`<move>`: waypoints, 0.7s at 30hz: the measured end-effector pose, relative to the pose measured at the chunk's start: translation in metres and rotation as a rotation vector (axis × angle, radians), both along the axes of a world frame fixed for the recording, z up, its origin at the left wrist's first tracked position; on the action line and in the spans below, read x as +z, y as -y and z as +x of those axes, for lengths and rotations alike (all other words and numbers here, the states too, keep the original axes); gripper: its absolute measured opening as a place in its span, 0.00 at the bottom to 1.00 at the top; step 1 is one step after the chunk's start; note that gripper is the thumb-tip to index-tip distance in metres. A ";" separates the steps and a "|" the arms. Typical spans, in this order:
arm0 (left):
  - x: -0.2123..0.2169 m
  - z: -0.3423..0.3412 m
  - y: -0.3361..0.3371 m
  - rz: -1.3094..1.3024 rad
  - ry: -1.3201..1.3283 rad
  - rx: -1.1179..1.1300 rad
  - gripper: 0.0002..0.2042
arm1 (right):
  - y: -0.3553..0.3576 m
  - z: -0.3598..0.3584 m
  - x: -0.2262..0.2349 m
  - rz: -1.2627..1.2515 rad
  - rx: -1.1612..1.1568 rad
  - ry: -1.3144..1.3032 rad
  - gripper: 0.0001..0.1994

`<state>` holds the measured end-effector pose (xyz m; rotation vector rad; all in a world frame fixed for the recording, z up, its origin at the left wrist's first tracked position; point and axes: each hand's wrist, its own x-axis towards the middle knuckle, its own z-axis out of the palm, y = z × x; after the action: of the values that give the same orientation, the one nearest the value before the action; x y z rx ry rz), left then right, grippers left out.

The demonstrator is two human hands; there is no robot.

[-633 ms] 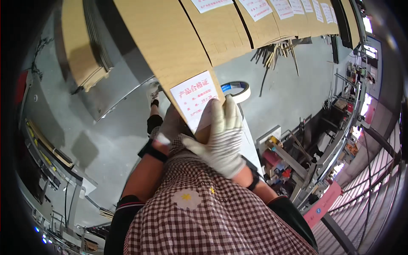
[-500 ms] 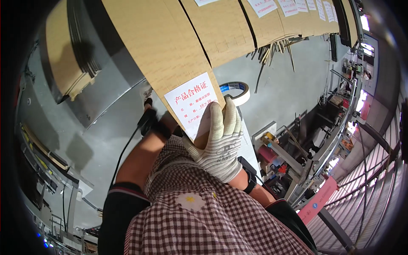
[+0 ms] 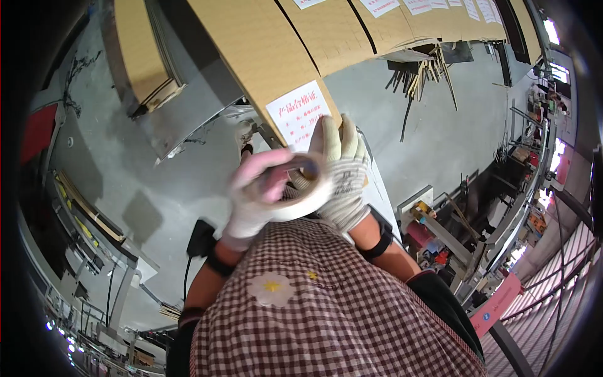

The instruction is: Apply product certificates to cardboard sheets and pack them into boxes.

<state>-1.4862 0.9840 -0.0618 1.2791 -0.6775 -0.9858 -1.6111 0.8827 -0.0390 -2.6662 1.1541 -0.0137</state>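
Near the middle, my left hand (image 3: pixel 251 195), in a white glove with pink fingers, is closed on a roll of white tape (image 3: pixel 320 198). Both are smeared by motion. The roll overlaps the view of my right hand (image 3: pixel 345 173), which wears a whitish knit glove. Its fingers lie stretched over the near end of a long brown cardboard-faced piece (image 3: pixel 251 53), beside a white label (image 3: pixel 298 113) with red print. Behind the tape roll, my right thumb is hidden.
More brown cardboard-faced pieces (image 3: pixel 402 22) with labels run along the far side. A separate brown stack (image 3: pixel 141 56) stands at left on a grey metal surface (image 3: pixel 204 107). Thin strips (image 3: pixel 427 78) jut out at far right. A cluttered bench (image 3: pixel 440 232) stands at right.
My left hand has come up from the left into view with the tape roll, which stood beyond my right hand before. The label and right hand appear slightly higher and farther right.
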 end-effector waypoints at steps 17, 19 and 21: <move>0.024 0.019 0.061 -0.114 0.936 -0.216 0.23 | 0.109 -0.011 0.021 0.386 0.169 -0.308 0.13; 0.026 0.023 0.063 -0.180 0.943 -0.122 0.23 | 0.107 -0.002 -0.021 0.326 0.245 -0.500 0.12; 0.006 0.033 0.062 -0.007 0.677 0.144 0.22 | 0.111 0.007 -0.035 0.375 0.197 -0.432 0.12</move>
<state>-1.4529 0.9221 -0.0561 1.6423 -1.0805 -0.4147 -1.6038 0.7721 -0.0737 -2.4845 0.8801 0.7663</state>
